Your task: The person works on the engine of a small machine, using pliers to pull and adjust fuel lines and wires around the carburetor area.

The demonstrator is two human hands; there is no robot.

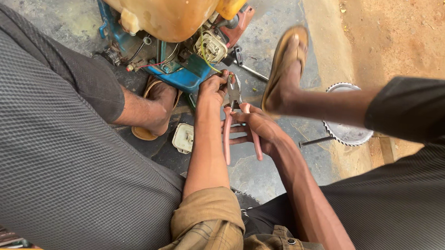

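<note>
Two hands, pliers in right grip, apparently

Stained concrete floor, sandy ground

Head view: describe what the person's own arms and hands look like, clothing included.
Both hands are bare: no gloves, rings or watch show on the left hand or the right hand. The forearms are uncovered. The shirt sleeves are rolled up near the elbows: a tan and olive checked fabric, with a small dark button showing on the right one.
</note>
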